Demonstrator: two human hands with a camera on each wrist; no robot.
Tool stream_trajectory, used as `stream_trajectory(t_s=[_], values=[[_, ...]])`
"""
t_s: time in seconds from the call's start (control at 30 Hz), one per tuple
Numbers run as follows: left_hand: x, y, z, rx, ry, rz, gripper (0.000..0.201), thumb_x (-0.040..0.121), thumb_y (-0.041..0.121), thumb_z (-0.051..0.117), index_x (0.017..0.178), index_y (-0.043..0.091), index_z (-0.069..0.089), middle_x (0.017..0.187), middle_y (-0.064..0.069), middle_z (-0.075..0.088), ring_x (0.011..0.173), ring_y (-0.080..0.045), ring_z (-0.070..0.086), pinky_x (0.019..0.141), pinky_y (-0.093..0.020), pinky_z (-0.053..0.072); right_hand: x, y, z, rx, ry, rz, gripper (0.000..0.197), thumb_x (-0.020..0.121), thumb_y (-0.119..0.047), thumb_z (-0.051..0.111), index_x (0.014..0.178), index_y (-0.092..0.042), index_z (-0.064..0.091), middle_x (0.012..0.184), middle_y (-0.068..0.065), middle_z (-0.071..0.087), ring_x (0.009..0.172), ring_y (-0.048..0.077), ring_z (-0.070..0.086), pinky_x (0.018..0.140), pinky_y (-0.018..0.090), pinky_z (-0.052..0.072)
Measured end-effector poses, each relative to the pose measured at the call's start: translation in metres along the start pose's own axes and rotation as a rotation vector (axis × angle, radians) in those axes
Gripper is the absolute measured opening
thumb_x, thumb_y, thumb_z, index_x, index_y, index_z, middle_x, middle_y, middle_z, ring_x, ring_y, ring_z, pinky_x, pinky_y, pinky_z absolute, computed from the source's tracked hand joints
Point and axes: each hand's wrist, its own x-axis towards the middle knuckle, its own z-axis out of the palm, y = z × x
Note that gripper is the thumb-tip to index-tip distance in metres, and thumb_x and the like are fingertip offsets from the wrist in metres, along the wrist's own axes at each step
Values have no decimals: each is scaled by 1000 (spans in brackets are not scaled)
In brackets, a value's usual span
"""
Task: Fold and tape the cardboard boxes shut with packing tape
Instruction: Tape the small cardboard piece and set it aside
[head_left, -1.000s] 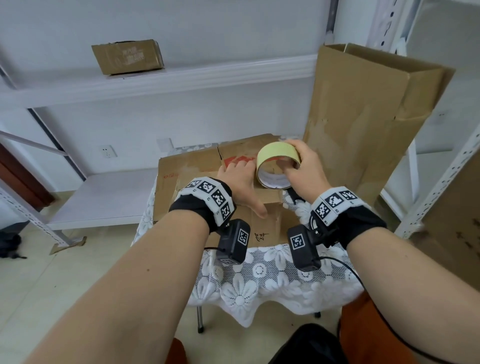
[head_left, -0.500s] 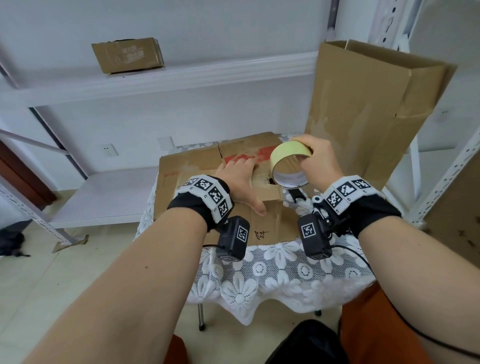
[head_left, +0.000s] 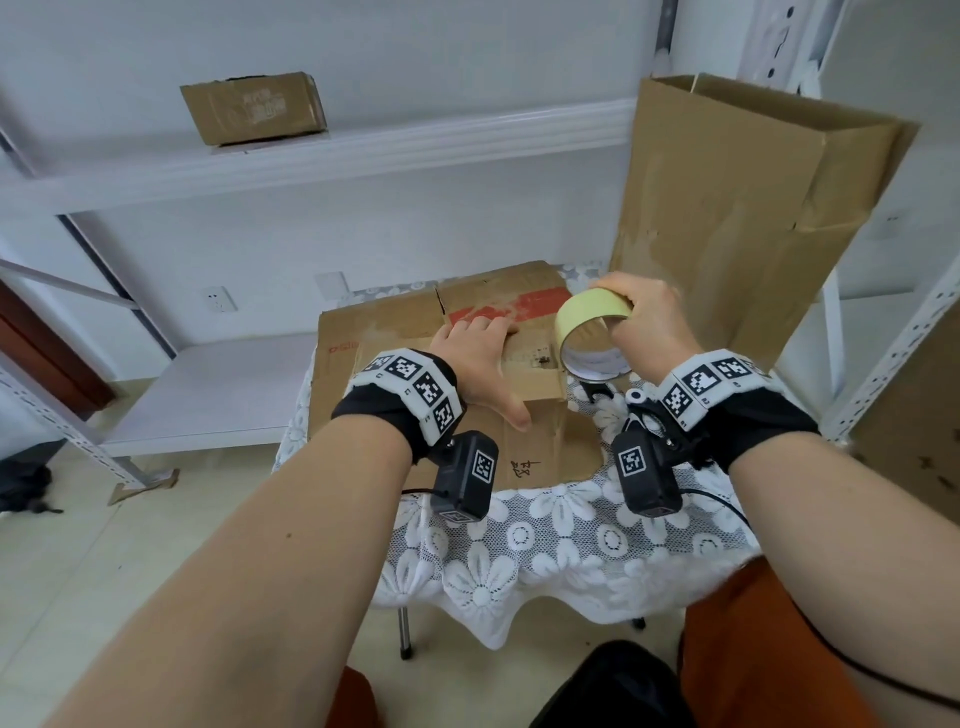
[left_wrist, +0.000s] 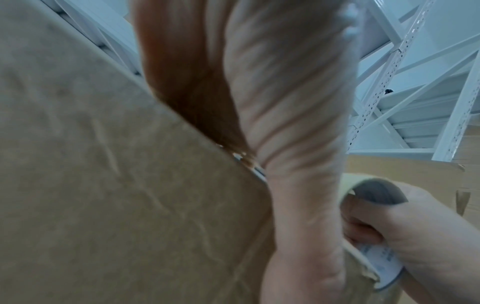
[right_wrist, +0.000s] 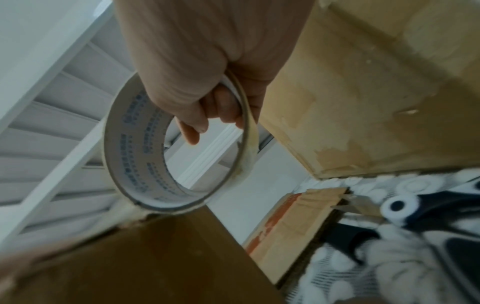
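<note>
A: Cardboard box (head_left: 467, 364) lies flattened on the lace-covered surface (head_left: 571, 545), the left hand (head_left: 480, 358) spread flat on it, fingers straight, pressing down

B: And the packing tape roll (head_left: 592, 332)?

A: The right hand (head_left: 644, 327) grips it above the box's right edge, fingers curled through the core, thumb over the outer band

B: Anything nearby?

A: A tall open carton (head_left: 737, 208) stands upright just behind that hand, and scissors (right_wrist: 405, 207) lie on the surface beside the box

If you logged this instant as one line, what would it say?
left hand: flat, pressing cardboard box flap | right hand: holding tape roll lifted beside box | scissors: on tablecloth | stage: taping
</note>
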Motion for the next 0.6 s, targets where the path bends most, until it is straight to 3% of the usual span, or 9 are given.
stream_trajectory(t_s=[0.4,0.5,0.6], values=[[-4,1,1,-4,23,7,119,55,58,84,150,21,22,145,-2,36,136,-25,31,118,-47,19,-14,11,3,-21,-34,73,42,83,15,50,110,-12,69,92,2,62,88,18,56,77,26,42],[-3,0,2,-1,21,10,120,55,59,84,150,21,21,146,-2,35,136,-25,31,118,-47,18,-17,20,9,-32,-21,106,41,84,14,49,108,-14,69,92,1,61,86,17,53,62,16,36],[-2,0,2,1,23,11,120,55,59,83,150,21,20,147,-2,34,137,-25,30,119,-48,17,-17,28,16,-7,-11,142,37,85,10,52,103,-17,68,91,3,62,84,20,53,55,17,33]])
